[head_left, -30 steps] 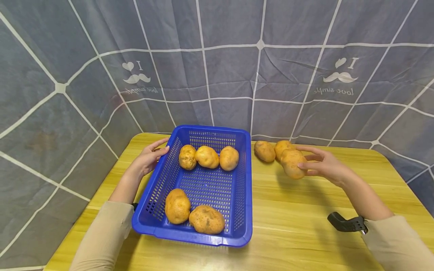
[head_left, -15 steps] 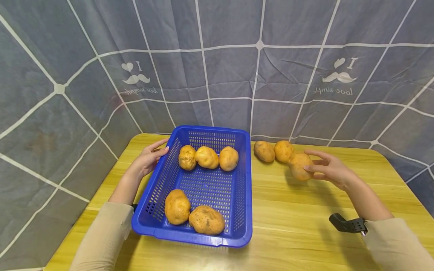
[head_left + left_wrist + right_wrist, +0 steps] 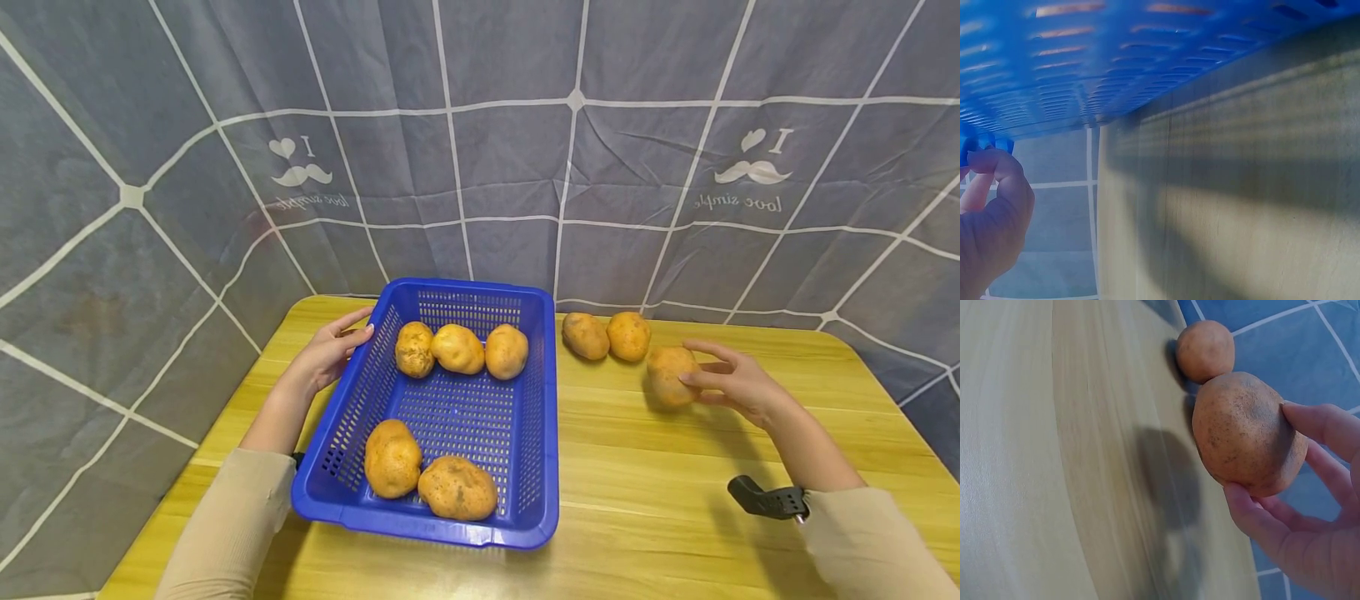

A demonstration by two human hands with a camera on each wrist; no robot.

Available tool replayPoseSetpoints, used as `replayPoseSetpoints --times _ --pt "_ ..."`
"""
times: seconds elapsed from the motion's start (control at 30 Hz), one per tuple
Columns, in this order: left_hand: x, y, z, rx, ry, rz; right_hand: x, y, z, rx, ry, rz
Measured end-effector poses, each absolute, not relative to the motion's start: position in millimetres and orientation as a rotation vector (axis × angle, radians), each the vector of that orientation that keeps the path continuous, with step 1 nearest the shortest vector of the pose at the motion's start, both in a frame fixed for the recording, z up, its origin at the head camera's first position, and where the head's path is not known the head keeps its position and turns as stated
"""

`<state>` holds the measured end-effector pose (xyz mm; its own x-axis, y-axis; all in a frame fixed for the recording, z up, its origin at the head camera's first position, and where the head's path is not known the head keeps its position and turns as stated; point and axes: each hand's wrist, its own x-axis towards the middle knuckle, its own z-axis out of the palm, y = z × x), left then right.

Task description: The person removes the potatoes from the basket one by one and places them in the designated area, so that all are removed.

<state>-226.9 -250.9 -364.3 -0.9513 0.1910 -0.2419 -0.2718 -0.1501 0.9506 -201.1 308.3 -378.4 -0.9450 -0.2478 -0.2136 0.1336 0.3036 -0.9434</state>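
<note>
Here's your right hand [image 3: 731, 385], stretched out over the yellow wood-grain table [image 3: 637, 500], with a tan, rounded potato [image 3: 671, 377] pinched between thumb and fingers. Your right wrist view brings out what the head view misses: dark specks and a greyish patch on its skin. Whether it touches the wood, you can't tell. Just beyond, two brownish potatoes [image 3: 628, 336] sit side by side, right of the blue, rectangular, perforated plastic basket [image 3: 457, 408]. Across from that, your left arm angles forward, left hand [image 3: 326, 354] gripping the basket's left rim. The left wrist view gives you its slotted outer wall up close; the head view shows five yellow-brown potatoes [image 3: 457, 348] inside, three far, two near.
</note>
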Motion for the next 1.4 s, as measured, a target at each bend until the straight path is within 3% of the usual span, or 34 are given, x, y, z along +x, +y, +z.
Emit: replayPoseSetpoints --times 0.53,1.4 --pt "-228 -251 -365 -0.083 1.844 2.156 -205 322 -403 -0.050 2.174 -1.906" --pt "-228 -251 -365 -0.096 1.792 2.188 -225 314 -411 0.191 2.185 -2.030"
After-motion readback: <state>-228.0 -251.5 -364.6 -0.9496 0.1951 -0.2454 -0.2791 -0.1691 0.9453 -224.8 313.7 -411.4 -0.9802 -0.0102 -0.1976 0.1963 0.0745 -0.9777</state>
